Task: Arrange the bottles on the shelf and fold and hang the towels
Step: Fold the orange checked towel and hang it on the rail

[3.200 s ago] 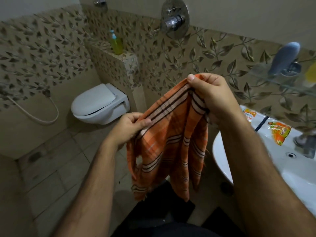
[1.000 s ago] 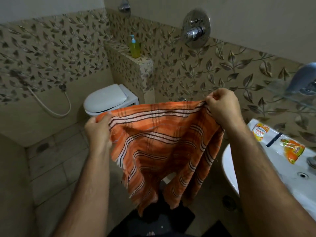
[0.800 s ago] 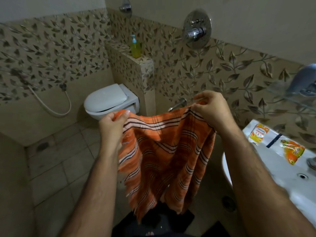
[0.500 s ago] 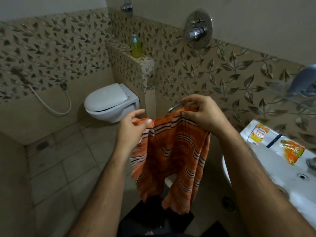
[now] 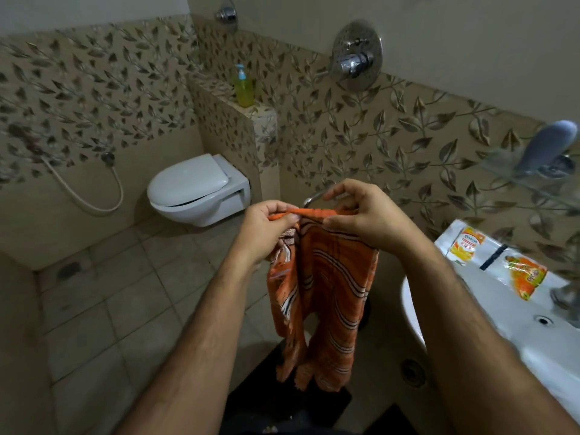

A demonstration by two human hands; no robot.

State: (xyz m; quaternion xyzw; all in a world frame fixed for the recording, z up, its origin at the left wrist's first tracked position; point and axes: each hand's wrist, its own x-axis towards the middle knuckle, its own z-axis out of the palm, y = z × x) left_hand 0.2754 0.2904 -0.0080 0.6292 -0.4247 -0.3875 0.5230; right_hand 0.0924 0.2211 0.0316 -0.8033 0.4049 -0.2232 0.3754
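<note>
Two hands, both on one towel. Left hand [image 5: 266, 227] grip closed, pinching the folded top edge of the orange striped towel [image 5: 326, 296] between thumb and fingers. Right hand [image 5: 361, 215] grip also closed on that same top edge, thumb under, fingers curled over. Hands sit close together, left at 9 o'clock of right. Towel hangs down from both grips toward 6 o'clock, bunched and doubled, fringe showing by the left wrist. It is at frame centre, above the floor, not resting on anything.

One chrome towel ring [image 5: 314, 197] on the wall just behind the hands at 12 o'clock of the towel; cannot tell whether towel touches it.

One green pump bottle [image 5: 244, 87] with blue top, upright on the tiled ledge [image 5: 260, 113] at 11 o'clock of the hands, well apart. One grey-blue bottle [image 5: 547, 149] tilted on the glass shelf [image 5: 533, 186] at 2 o'clock, next to a round chrome item too blurred to identify.

One white sink [image 5: 502, 324] at 4 o'clock; two sachets on its rim: one white-orange sachet [image 5: 467, 244], one orange-yellow sachet [image 5: 524, 274], with a dark strip between them.

One toilet [image 5: 197, 189], lid shut, at 10 o'clock. One hose [image 5: 84, 196] on the left wall. One shower valve [image 5: 356, 58] at 12 o'clock. Dark mat [image 5: 282, 406] on the floor below the towel.
</note>
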